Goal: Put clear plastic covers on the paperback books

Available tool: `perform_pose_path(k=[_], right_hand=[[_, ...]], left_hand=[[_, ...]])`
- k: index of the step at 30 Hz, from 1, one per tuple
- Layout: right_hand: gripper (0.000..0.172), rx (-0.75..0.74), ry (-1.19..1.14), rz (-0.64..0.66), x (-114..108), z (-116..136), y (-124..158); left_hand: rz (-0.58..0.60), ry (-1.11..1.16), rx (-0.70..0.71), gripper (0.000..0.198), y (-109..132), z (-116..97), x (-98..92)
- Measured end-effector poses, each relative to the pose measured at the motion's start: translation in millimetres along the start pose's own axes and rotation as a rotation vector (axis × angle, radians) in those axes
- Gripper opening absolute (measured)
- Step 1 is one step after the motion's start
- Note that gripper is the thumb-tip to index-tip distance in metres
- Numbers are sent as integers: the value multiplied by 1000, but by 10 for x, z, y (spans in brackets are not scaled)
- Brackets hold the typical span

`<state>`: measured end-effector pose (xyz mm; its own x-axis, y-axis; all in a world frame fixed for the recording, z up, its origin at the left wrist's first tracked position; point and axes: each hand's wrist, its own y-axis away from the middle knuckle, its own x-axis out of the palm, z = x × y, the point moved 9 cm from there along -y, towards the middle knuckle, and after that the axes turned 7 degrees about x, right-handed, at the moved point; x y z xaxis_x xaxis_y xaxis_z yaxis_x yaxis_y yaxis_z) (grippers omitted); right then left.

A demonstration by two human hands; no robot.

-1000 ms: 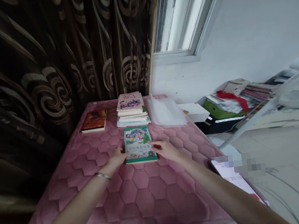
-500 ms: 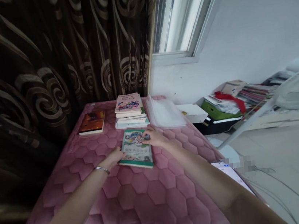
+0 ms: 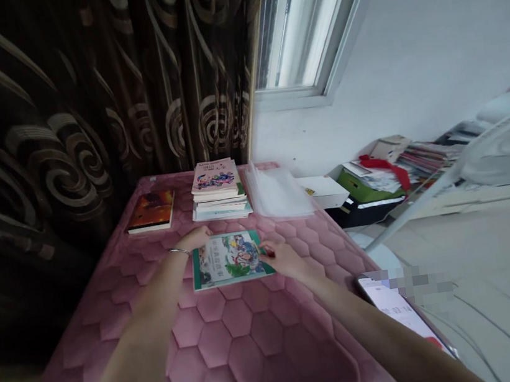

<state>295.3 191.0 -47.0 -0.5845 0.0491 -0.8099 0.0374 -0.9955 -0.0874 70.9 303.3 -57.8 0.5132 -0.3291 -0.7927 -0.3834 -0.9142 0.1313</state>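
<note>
A green-edged picture book (image 3: 229, 259) lies flat on the pink quilted table (image 3: 237, 337), turned sideways. My left hand (image 3: 194, 239), with a bracelet on the wrist, rests on the book's far left corner, fingers curled over its edge. My right hand (image 3: 280, 257) grips the book's right edge, fingers closed on it. Both forearms reach in from the bottom of the view.
A stack of books (image 3: 218, 189) stands at the table's far side, an orange book (image 3: 148, 211) to its left and a pile of clear plastic sleeves (image 3: 276, 192) to its right. A phone (image 3: 405, 315) lies at the right edge. Dark curtain behind; clutter and a fan at right.
The picture book has been rotated from upright to sideways on the table. My left hand moved to its far left corner and my right hand to its right edge.
</note>
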Motion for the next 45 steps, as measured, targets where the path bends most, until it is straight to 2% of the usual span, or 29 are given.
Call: perform_pose_path(k=[4,8,12,17,20,23,26,31,37,40,42,45], right_hand=[[27,2,-34,-33,19,-58,90],[30,-60,67,-138,43,12,186],[30,-90,101,-167,86,60,222],[32,-95,105,-163,90,60,223],[32,-104,110,-151,102,69,229],[33,-89,120,-144,116,34,195],[35,-53,105,-146,92,-68,109],[35,-54,44,-109,44,-221,2],[35,-43,50,-137,28,-261,7],[35,-34,121,-144,-18,-179,50],[33,-29,213,-189,-81,-54,132],[27,-106,286,-235,-66,304,320]], left_hand=[[-14,-135,2,15,2,-64,14],[-182,-254,56,18,133,-154,-142],[-349,-314,59,25,338,-186,-288],[-411,-275,134,17,826,-154,-204],[-484,-218,95,19,1208,-20,-124],[-518,-141,46,19,1430,93,-32],[-515,-67,25,22,1443,105,45],[-475,32,30,24,1313,27,102],[-403,84,115,18,1243,-27,-2],[-397,62,182,18,1257,-91,-72],[-410,-18,280,18,1302,-221,-78],[-400,-216,452,17,1397,-504,58]])
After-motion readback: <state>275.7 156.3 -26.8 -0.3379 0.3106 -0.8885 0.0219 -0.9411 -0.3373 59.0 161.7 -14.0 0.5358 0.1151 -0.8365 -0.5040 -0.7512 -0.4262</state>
